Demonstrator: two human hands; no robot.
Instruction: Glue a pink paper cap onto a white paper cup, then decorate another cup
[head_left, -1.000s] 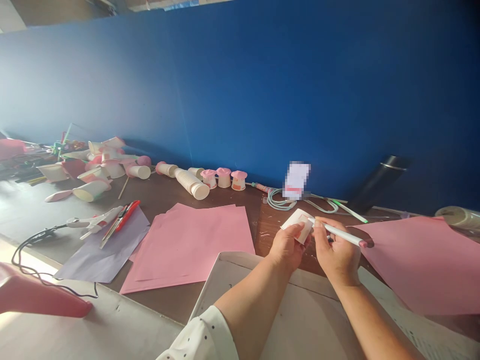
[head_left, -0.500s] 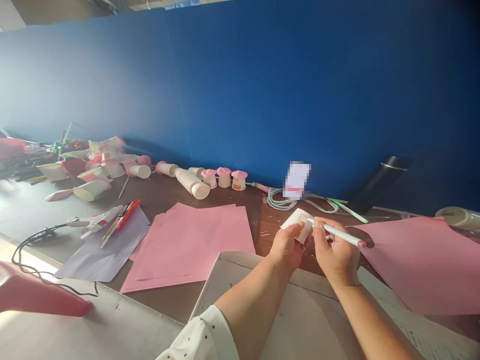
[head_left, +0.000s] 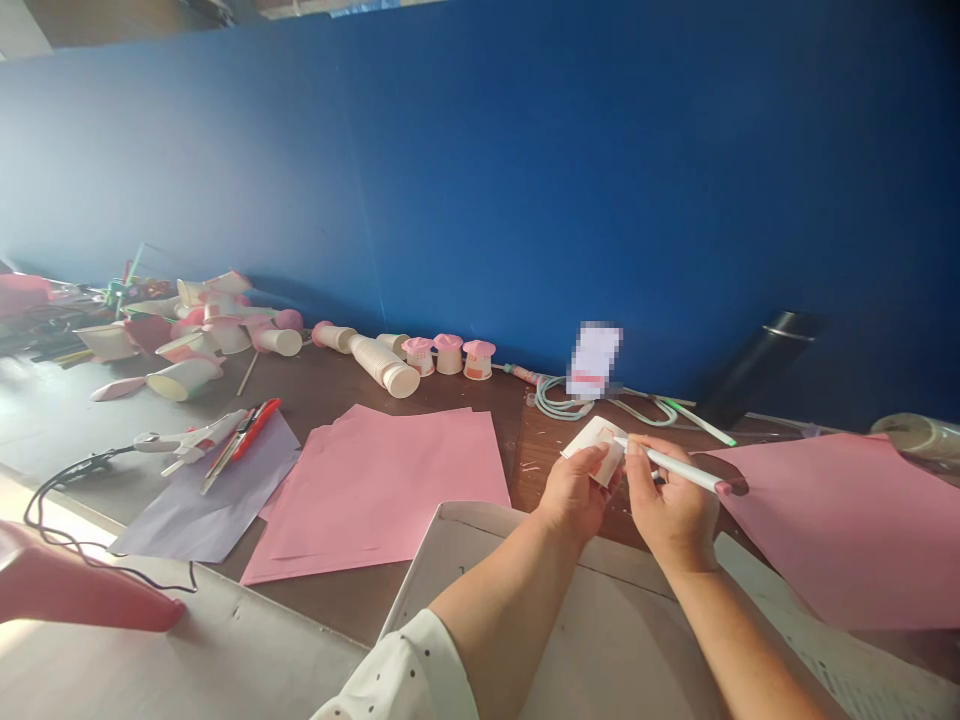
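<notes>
My left hand (head_left: 579,492) is closed round a small white paper cup (head_left: 586,437) tilted over the desk, with some pinkish-orange marks on its side. In my right hand (head_left: 675,505) is a white marker pen (head_left: 686,470) with a reddish end; its tip is at the cup's side. The fingers of my right hand are pinched round the barrel. Behind the hands, by the blue partition, stand three small paper cups (head_left: 478,366) with pink scalloped tops and orange marks. A nested stack of paper cups (head_left: 379,365) lies to their left.
Pink paper sheets (head_left: 405,490) lie left of my hands, another pink sheet (head_left: 862,530) right. A red-handled cutter (head_left: 255,430) and a glue gun (head_left: 191,440) rest on grey-lilac paper (head_left: 210,510). A black bottle (head_left: 750,370) stands behind; more cups (head_left: 184,380) crowd the far left.
</notes>
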